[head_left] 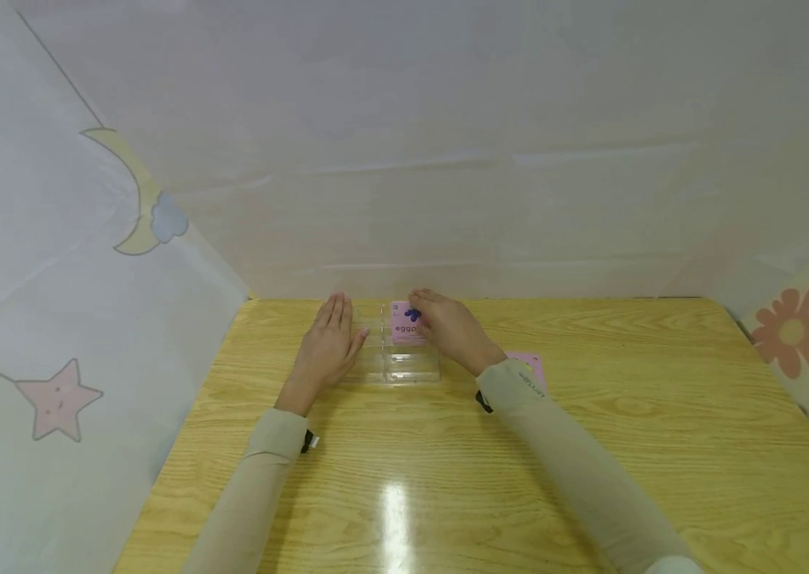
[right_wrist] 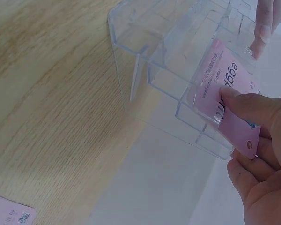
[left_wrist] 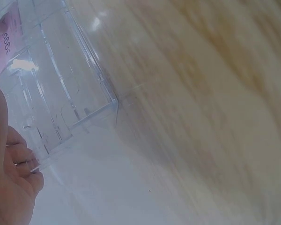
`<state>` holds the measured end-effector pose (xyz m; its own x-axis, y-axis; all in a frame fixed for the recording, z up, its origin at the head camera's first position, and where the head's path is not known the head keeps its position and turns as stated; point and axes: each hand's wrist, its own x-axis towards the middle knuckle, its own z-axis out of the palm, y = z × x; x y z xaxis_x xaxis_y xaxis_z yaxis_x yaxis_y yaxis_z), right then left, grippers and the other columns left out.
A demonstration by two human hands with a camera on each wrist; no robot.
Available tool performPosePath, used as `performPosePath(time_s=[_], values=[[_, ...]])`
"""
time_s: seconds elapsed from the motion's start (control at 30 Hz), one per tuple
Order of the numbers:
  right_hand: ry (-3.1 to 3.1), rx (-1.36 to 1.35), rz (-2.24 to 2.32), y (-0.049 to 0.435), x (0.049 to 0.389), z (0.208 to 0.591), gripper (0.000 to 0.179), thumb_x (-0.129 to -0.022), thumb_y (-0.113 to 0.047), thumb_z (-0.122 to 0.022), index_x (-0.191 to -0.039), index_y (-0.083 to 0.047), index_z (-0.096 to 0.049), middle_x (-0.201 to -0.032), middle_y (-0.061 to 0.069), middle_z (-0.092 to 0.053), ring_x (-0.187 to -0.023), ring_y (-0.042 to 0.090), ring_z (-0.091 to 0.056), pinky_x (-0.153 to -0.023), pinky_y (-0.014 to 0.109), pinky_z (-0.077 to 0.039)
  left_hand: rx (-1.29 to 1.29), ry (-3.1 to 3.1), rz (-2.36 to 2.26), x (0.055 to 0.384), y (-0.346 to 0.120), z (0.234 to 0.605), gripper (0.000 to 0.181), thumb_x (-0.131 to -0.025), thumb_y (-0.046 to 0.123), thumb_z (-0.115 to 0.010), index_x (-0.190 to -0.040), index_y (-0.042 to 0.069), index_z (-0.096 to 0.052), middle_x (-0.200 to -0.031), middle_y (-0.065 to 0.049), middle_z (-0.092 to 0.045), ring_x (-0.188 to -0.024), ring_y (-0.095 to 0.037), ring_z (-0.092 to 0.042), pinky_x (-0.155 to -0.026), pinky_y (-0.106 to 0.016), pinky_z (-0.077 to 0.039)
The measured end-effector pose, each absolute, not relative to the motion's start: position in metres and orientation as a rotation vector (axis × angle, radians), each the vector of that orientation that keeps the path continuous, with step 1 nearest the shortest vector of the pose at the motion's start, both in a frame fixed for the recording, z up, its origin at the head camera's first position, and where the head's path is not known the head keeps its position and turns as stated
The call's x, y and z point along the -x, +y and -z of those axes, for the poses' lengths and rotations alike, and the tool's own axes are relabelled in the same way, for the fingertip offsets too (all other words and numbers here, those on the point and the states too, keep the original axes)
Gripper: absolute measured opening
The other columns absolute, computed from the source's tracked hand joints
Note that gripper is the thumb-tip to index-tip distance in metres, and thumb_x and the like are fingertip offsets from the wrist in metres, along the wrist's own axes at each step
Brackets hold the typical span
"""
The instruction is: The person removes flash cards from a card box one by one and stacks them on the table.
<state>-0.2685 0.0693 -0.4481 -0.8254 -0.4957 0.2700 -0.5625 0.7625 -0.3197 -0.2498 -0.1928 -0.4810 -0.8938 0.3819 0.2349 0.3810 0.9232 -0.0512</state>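
A clear plastic tiered rack (head_left: pixel 411 368) stands on the table near its back edge. At its left side, my left hand (head_left: pixel 327 343) holds the rack, the thumb over the tiers and bent fingertips at the edge in the left wrist view. My right hand (head_left: pixel 450 325) pinches a pink eggplant flashcard (right_wrist: pixel 230 89) between thumb and fingers. The card leans in an upper tier on the rack's right half, its lower part behind a clear lip. The thumb covers part of the printed word and picture.
Another pink card (head_left: pixel 532 365) lies on the wooden table (head_left: pixel 626 399) to the right of the rack, partly hidden by the right sleeve. A pale printed cloth (head_left: pixel 447 215) rises right behind the table and along its sides.
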Motion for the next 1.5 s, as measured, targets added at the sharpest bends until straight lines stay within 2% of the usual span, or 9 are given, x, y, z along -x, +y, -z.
performPosePath(time_s=[0.33, 0.57, 0.87, 1.23, 1.5], values=[[-2.765, -0.802, -0.647, 0.068, 0.272, 0.447, 0.051, -0.097, -0.005, -0.074, -0.146, -0.002, -0.06, -0.153, 0.015, -0.059, -0.144, 0.033, -0.058, -0.12, 0.043, -0.048, 0.57, -2.831, -0.003, 0.25, -0.193, 0.483, 0.075, -0.115, 0.047, -0.031, -0.16, -0.013, -0.026, -0.168, -0.031, -0.028, -0.161, -0.042, -0.028, -0.135, -0.049, -0.023], [-2.727, -0.774, -0.707, 0.07, 0.271, 0.445, 0.047, -0.097, -0.003, -0.073, -0.143, -0.001, -0.063, -0.15, 0.016, -0.062, -0.137, 0.033, -0.063, -0.114, 0.041, -0.054, 0.57, -2.85, 0.002, 0.25, -0.193, 0.483, 0.074, -0.115, 0.046, -0.028, -0.161, -0.012, -0.025, -0.17, -0.03, -0.025, -0.162, -0.042, -0.025, -0.136, -0.048, -0.021], [-2.703, -0.791, -0.871, 0.074, 0.273, 0.443, 0.04, -0.1, -0.001, -0.068, -0.14, -0.001, -0.065, -0.147, 0.015, -0.064, -0.137, 0.032, -0.062, -0.114, 0.042, -0.054, 0.568, -2.85, 0.002, 0.249, -0.193, 0.483, 0.075, -0.115, 0.047, -0.029, -0.161, -0.012, -0.024, -0.17, -0.031, -0.026, -0.162, -0.042, -0.025, -0.135, -0.048, -0.022], [-2.713, -0.792, -0.92, 0.079, 0.272, 0.443, 0.041, -0.102, -0.004, -0.066, -0.143, -0.002, -0.063, -0.148, 0.016, -0.063, -0.134, 0.031, -0.065, -0.108, 0.042, -0.058, 0.566, -2.836, -0.006, 0.251, -0.193, 0.485, 0.076, -0.115, 0.047, -0.03, -0.161, -0.012, -0.024, -0.169, -0.031, -0.026, -0.161, -0.042, -0.027, -0.135, -0.048, -0.023], [-2.695, -0.792, -0.923, 0.08, 0.272, 0.442, 0.04, -0.102, -0.002, -0.066, -0.142, 0.001, -0.063, -0.146, 0.018, -0.064, -0.132, 0.033, -0.066, -0.108, 0.044, -0.058, 0.571, -2.832, -0.017, 0.252, -0.193, 0.485, 0.075, -0.115, 0.047, -0.03, -0.162, -0.011, -0.023, -0.169, -0.03, -0.028, -0.162, -0.041, -0.026, -0.135, -0.048, -0.023]])
